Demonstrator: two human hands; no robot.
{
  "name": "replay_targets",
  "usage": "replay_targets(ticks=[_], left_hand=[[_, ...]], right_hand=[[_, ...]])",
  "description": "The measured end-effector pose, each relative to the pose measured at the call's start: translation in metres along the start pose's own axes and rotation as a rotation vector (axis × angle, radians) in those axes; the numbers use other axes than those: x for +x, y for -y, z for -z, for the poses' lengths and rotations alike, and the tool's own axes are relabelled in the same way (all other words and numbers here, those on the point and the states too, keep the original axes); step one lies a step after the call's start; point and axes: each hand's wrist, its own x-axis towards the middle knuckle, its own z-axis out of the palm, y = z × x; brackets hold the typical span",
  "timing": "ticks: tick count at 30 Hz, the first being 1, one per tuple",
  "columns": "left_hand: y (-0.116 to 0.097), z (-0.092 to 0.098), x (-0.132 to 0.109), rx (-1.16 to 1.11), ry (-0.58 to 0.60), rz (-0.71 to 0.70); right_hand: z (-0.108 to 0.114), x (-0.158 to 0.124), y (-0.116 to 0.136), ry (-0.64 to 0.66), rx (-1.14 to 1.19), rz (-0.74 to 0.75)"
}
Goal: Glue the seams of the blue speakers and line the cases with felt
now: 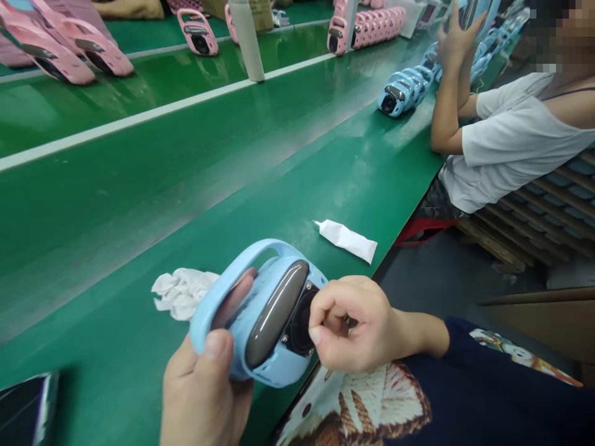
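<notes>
A light blue plastic housing [279,362] with a carrying handle, a glossy dark grey oval panel and a round black part with screws is tilted above the green bench. My left hand [204,378] grips it on the handle side, thumb on the outside and fingers passing through the handle opening. At the black part, my right hand [353,322] is closed with thumb and index fingertip together; whatever is between them is too small to make out. Behind the housing lies a crumpled white cloth [183,292]. A white tube [348,240] with a thin nozzle rests farther back.
A dark phone-like device [23,409] lies at the lower left. Blue housings [404,90] form a row at the upper right, beside a seated person in a white shirt [502,136]. Pink housings [198,32] and a pale bottle [248,43] stand across the bench [153,186].
</notes>
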Motion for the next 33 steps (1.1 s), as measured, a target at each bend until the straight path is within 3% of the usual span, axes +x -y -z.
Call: replay_targets(ticks=[6, 13, 22, 33], left_hand=[[0.003, 0.000, 0.000, 0.029, 0.067, -0.068], [0.008, 0.009, 0.003, 0.062, 0.038, -0.105], [0.007, 0.003, -0.005, 0.101, 0.021, -0.127], [0.009, 0.010, 0.004, 0.014, 0.085, -0.135]], right_hand=[[0.006, -0.002, 0.003, 0.045, -0.091, -0.015], [0.000, -0.002, 0.000, 0.067, -0.075, -0.030], [-0.007, -0.003, -0.005, 0.000, 0.021, -0.025], [0.010, -0.003, 0.002, 0.075, 0.245, -0.095]])
